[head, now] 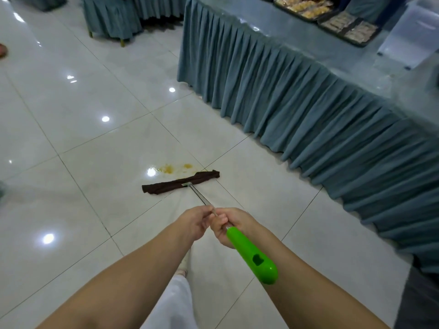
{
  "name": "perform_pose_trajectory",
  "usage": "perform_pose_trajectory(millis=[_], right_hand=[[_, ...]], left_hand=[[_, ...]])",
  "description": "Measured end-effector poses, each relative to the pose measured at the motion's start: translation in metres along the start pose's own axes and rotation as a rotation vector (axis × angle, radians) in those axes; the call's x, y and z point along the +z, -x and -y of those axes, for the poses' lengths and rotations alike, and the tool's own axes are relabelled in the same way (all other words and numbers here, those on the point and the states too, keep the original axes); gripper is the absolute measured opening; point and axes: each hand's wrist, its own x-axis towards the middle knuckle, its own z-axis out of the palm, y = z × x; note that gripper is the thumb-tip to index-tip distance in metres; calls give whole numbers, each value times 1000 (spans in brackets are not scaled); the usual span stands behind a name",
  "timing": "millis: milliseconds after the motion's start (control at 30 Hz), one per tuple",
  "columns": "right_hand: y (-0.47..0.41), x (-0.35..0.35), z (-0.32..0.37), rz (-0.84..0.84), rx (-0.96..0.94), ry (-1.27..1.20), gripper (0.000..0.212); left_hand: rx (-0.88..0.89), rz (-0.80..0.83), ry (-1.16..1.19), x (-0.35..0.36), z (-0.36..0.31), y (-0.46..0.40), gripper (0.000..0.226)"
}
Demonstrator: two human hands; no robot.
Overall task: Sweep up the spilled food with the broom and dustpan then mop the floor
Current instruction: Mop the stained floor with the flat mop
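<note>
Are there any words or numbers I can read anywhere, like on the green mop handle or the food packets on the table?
No text can be read anywhere.
Green mop handle: plain, only a hanging hole, no words.
Food packets in the trays on the table: any print is too small and blurred to read.
Clear box at the table's far end: no label shows.

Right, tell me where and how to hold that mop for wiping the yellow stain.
Grip the mop by its thin metal pole, from above, as both hands do now: the left hand lower down the pole, the right hand just below the green handle end. The pole slants up from the dark cloth head, lying flat just short of the yellow stain, so spaced hands probably steer the push best.
</note>
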Motion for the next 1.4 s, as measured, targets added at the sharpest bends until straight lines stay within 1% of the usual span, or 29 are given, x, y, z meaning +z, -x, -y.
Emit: perform_pose_trajectory(millis=[100,200,367,467,567,733,833,900,1033,1200,1300,1400], right_hand=[[-16,21,32,-29,2,6,37],[-38,48,64,-45,14,1,29],[-72,93,109,-75,39,-2,25],[-91,118,140,-96,40,-3,23],[-102,132,168,-114,45,21,23],[-111,134,202,-130,59,71,27],[-114,129,218,-115,75,84,29],[-113,120,228,-96,77,70,29],[-99,88,245,-70,101,41,24],[-61,25,284,-46,138,77,26],[-31,-14,313,-37,130,81,24],[-1,-49,335,-49,123,78,23]], left_hand=[[-45,-8,28,10,-32,-26,28],[-95,-15,56,17,-69,-56,26],[-119,-16,69,25,-128,-101,18],[-105,-16,71,34,-167,-124,20],[-94,-18,27,46,-194,-141,21],[-93,-55,-73,70,-213,-164,23],[-80,-97,-130,85,-218,-170,20],[-74,-93,-128,96,-216,-170,18],[-39,-58,-152,127,-202,-161,27],[16,-32,-114,191,-159,-144,32],[-5,-49,-90,234,-129,-141,30],[-31,-66,-19,275,-102,-141,25]])
